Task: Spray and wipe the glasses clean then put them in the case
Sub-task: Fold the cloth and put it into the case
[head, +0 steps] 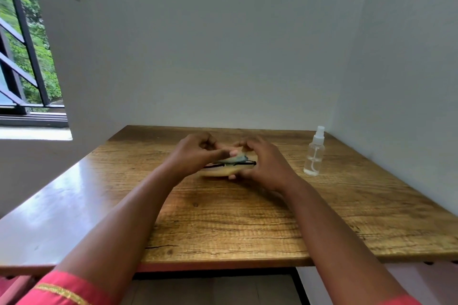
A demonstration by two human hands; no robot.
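Both hands met at table (223, 218) centre: left hand (195, 153) pinched the cloth (234, 159) over the glasses (247, 162); right hand (262, 163) gripped the case (218, 172) beneath. Spray bottle (314, 153) stood at 2 o'clock. Risk: a protruding temple could snag if the case closed.

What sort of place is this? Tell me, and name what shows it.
Probably a plain room at home, at a corner desk: a wood-grain tabletop pushed against bare white walls, and a black-barred window with green trees outside.

No legible txt anywhere.
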